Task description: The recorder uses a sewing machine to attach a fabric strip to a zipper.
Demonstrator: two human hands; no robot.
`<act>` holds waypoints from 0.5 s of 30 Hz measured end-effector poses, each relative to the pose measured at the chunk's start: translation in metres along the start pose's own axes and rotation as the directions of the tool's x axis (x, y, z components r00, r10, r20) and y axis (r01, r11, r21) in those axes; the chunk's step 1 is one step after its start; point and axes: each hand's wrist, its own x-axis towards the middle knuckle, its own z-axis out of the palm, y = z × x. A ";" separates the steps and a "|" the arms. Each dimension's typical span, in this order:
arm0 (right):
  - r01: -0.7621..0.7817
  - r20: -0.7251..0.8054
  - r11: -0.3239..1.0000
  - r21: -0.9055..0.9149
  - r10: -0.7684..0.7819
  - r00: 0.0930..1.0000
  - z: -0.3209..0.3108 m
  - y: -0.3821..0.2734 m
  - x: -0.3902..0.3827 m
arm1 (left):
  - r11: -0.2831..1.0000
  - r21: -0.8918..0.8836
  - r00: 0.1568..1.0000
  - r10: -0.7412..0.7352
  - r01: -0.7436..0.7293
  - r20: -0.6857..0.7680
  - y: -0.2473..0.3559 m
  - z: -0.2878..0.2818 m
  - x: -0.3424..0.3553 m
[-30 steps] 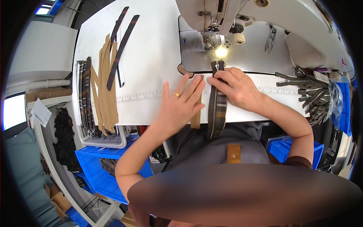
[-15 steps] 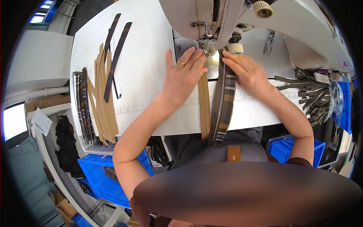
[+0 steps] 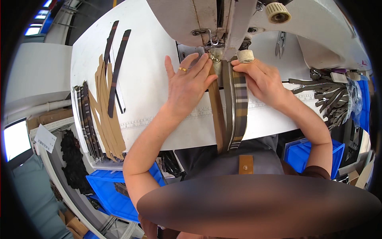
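My left hand (image 3: 189, 85) lies flat with its fingers spread, fingertips pressing on a tan strip (image 3: 217, 115) beside the presser foot (image 3: 215, 59) of the sewing machine (image 3: 187, 16). To the right of the foot, my right hand (image 3: 266, 81) pinches the edge of a zipper (image 3: 229, 107) between thumb and fingers. Along the zipper's right side runs a plaid fabric strip (image 3: 241, 105). Tan strip, zipper and plaid strip hang together over the table's front edge toward my lap. Where they meet under the needle is partly hidden by the machine head.
Tan strips (image 3: 104, 115), dark strips (image 3: 119, 71) and plaid strips (image 3: 87, 119) lie at the table's left. Small scissors (image 3: 281, 44) rest behind my right hand. Several zippers (image 3: 334, 95) are heaped at the right edge. Blue bins (image 3: 115, 195) stand below the table.
The view has shifted slightly. The zipper and plaid strip bow out more to the right below my right hand, and the tan strip curves more. Both hands stay beside the presser foot.
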 end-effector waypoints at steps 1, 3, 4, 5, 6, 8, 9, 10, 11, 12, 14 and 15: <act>0.024 -0.038 0.996 0.091 -0.020 0.999 0.001 -0.005 0.006 | 1.000 -0.002 1.000 -0.003 0.003 0.003 -0.002 0.001 0.000; 0.051 -0.069 0.993 0.108 -0.044 0.997 0.006 -0.012 0.014 | 0.998 0.006 0.996 0.066 -0.066 -0.061 -0.005 -0.001 0.002; 0.068 -0.050 0.991 0.116 -0.063 0.997 0.013 -0.010 0.013 | 0.998 0.005 0.996 0.067 -0.066 -0.064 -0.004 -0.003 0.001; 0.085 -0.031 0.988 0.126 -0.081 0.996 0.020 -0.006 0.013 | 0.999 -0.002 0.998 0.041 -0.042 -0.043 -0.004 -0.004 0.002; 0.078 -0.028 0.989 0.127 -0.075 0.997 0.025 -0.002 0.012 | 1.000 -0.008 1.000 0.017 -0.017 -0.022 -0.004 -0.005 0.003; 0.097 -0.049 0.991 0.087 -0.093 0.994 0.028 -0.002 0.014 | 1.000 -0.008 0.999 0.011 -0.012 -0.034 -0.005 -0.003 0.002; 0.113 -0.071 0.992 0.048 -0.109 0.991 0.030 -0.002 0.015 | 1.000 -0.009 0.999 0.008 -0.008 -0.044 -0.006 -0.002 0.002; 0.116 -0.070 0.992 0.048 -0.113 0.991 0.031 -0.001 0.015 | 1.000 -0.007 0.999 0.006 -0.006 -0.046 -0.007 -0.002 0.001; 0.108 -0.053 0.994 0.032 -0.106 0.993 0.031 0.000 0.013 | 0.999 -0.036 0.998 0.002 -0.005 -0.068 -0.007 0.000 0.000; 0.099 -0.037 0.995 0.015 -0.098 0.994 0.032 0.000 0.012 | 0.998 -0.065 0.996 -0.001 -0.005 -0.090 -0.007 0.001 0.000; 0.097 -0.022 0.995 0.005 -0.096 0.995 0.031 -0.001 0.011 | 0.995 -0.100 0.996 -0.027 0.019 -0.080 -0.006 0.000 0.001; 0.093 -0.008 0.996 -0.005 -0.093 0.996 0.030 -0.001 0.011 | 0.990 -0.134 0.996 -0.052 0.042 -0.068 -0.005 -0.001 0.001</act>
